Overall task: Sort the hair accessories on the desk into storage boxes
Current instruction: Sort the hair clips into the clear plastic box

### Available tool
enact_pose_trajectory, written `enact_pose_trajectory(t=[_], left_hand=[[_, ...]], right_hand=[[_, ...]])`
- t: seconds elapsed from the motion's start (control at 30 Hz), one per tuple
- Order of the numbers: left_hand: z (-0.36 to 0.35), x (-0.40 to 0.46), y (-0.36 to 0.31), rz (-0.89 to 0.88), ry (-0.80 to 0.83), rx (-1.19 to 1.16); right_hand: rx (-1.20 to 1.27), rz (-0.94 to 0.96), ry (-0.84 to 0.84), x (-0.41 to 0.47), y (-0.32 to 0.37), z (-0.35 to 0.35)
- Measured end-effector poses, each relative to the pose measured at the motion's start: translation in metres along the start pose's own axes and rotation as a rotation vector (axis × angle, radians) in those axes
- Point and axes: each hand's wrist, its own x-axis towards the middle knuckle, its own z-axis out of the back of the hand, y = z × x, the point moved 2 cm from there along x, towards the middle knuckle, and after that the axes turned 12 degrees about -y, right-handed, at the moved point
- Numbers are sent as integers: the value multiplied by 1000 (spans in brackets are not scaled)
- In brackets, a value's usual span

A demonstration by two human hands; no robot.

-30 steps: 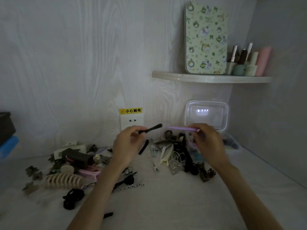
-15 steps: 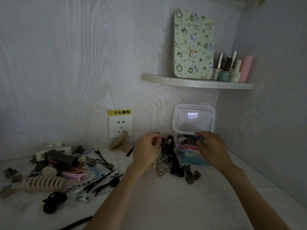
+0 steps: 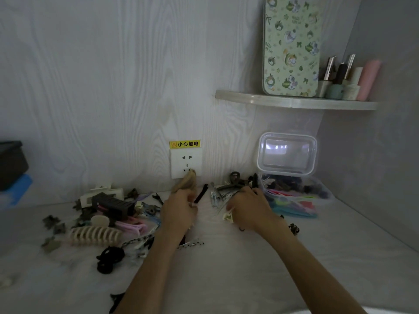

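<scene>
Desk (image 3: 226,268), both hands among clips (image 3: 217,196)

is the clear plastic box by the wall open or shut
Open. The clear box has its lid standing upright against the wall behind it, and hair clips fill the uncovered inside.

A pale green tin with a cartoon print (image 3: 291,46), a yellow warning sticker (image 3: 184,144), a cream ribbed plastic claw clip (image 3: 95,235), a pink plastic clip (image 3: 132,227), a black fabric scrunchie (image 3: 110,259).
</scene>
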Motion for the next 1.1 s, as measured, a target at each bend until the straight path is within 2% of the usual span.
enact_pose_trajectory(t=[0.07,0.17,0.23,0.33,0.4,0.47,0.57,0.63,0.73,0.8,0.97,1.1], left_hand=[[7,1,-2,-19,-42,133],[9,2,-6,-23,7,274],[8,1,-8,-26,58,308],[8,-2,-9,-48,47,306],[13,-3,-12,-57,-44,222],[18,-4,-21,-102,-186,36],[17,-5,-48,-168,-247,-260],[3,-3,-73,-221,-199,-360],[-20,-4,-118,-342,-116,-390],[-34,-8,-142,-407,-33,-375],[-50,-12,-166,-490,218,-305],[-24,-16,-139,-509,229,-196]], right_hand=[[14,9,13,0,1,4],[-42,54,-13,0,5,5],[-55,71,-107,-3,9,5],[155,38,-328,-14,11,7],[309,7,-559,-21,3,12],[400,-39,-783,-28,-14,25],[429,-162,-892,-33,-51,41],[287,-299,-866,-34,-84,39],[149,-363,-597,-35,-123,22],[155,-369,-493,-38,-135,13],[251,-412,-573,-56,-145,23],[321,-376,-638,-61,-127,35]])
